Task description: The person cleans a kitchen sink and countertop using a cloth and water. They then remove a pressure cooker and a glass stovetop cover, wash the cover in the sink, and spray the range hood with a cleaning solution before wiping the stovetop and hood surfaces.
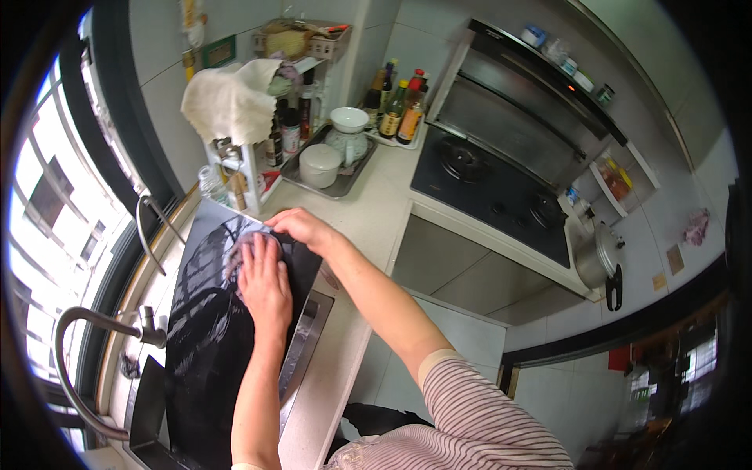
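Observation:
A glossy black panel, wet and streaked, lies across a stainless steel sink. My left hand presses a bunched purplish-grey cloth against the panel's upper part, fingers stretched over it. At the panel's far right corner, my right hand grips the edge, its thumb hidden from view. A curved metal faucet stands to the left of the panel.
Beyond the panel, a white rack holds bottles and a draped cloth. A metal tray with a lidded pot, sauce bottles and a gas stove stand farther right. A barred window is at left.

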Motion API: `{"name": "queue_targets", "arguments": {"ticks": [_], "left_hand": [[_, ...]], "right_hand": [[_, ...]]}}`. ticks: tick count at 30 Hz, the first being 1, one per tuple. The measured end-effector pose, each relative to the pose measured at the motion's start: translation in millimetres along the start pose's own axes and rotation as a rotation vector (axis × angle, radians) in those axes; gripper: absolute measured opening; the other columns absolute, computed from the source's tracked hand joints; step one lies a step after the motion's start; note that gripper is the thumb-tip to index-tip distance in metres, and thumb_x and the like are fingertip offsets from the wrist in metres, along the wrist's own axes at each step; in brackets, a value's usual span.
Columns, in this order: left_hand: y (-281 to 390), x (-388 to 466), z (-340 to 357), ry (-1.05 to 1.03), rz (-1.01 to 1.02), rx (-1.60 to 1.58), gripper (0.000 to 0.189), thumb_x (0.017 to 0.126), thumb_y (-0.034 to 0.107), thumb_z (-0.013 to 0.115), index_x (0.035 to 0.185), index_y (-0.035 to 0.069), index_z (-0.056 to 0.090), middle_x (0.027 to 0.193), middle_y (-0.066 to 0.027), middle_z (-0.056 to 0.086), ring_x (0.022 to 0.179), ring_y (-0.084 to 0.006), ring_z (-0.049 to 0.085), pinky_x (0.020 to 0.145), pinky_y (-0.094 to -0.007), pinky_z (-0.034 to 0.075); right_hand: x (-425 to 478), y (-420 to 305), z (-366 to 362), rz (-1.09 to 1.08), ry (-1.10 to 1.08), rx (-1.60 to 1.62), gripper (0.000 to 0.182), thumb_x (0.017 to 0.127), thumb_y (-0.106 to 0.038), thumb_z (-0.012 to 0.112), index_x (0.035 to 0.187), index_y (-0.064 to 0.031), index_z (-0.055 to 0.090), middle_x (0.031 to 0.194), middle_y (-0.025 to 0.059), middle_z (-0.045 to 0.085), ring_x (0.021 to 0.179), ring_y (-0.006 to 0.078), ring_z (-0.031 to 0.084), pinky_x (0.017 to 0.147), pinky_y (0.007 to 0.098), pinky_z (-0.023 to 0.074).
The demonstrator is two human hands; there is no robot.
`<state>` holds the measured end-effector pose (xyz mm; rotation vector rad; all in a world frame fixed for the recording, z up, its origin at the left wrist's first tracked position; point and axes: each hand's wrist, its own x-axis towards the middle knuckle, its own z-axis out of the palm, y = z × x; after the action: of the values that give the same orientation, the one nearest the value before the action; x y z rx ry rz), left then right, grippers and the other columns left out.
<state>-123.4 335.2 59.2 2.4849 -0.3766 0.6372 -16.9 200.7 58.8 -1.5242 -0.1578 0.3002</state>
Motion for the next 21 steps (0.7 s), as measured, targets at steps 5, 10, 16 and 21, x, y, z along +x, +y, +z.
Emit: {"name": "queue_targets", "arguments": {"ticks": [5,10,16,21], "left_hand": [[-36.6,55.1,29.3,0.135,-0.195,0.17,0.038,0.093,0.025,0.043,0.129,0.014,0.045,0.143,-0.0069,0.034,0.13,-0.0307,0.032,0.1,-0.0459,0.028],[-95.0,48.8,37.5,0.217,-0.411,0.367,0.041,0.094,0.031,0.04,0.131,0.014,0.041,0.141,-0.009,0.035,0.127,-0.0318,0.035,0.099,-0.0458,0.032],[-148.7,-79.4,-1.9,0.21,-0.613,0.432,0.045,0.095,0.03,0.04,0.136,0.012,0.036,0.142,-0.014,0.032,0.127,-0.0346,0.035,0.1,-0.045,0.031],[-94.2,-153.6,-20.3,0.128,-0.562,0.254,0.048,0.091,0.019,0.046,0.134,0.0,0.036,0.142,-0.0201,0.028,0.132,-0.0371,0.024,0.11,-0.0432,0.015]], "right_hand": [[10.3,14.7,5.1,-0.124,0.042,-0.112,0.026,0.077,-0.008,0.056,0.096,0.0053,0.065,0.094,0.011,0.066,0.087,0.0161,0.058,0.08,0.0262,0.0446],[13.0,18.3,1.2,-0.077,0.071,-0.152,0.022,0.08,-0.01,0.058,0.094,0.0047,0.066,0.092,0.0108,0.066,0.086,0.015,0.058,0.08,0.0264,0.0446],[14.1,13.3,3.9,-0.073,0.029,-0.054,0.022,0.084,-0.016,0.058,0.091,0.0017,0.067,0.088,0.0064,0.066,0.082,0.0128,0.058,0.076,0.0268,0.0456],[-1.3,-3.6,0.5,0.052,-0.021,0.034,0.03,0.09,-0.023,0.052,0.104,0.0009,0.062,0.096,0.0054,0.065,0.083,0.0123,0.058,0.075,0.0259,0.0457]]}}
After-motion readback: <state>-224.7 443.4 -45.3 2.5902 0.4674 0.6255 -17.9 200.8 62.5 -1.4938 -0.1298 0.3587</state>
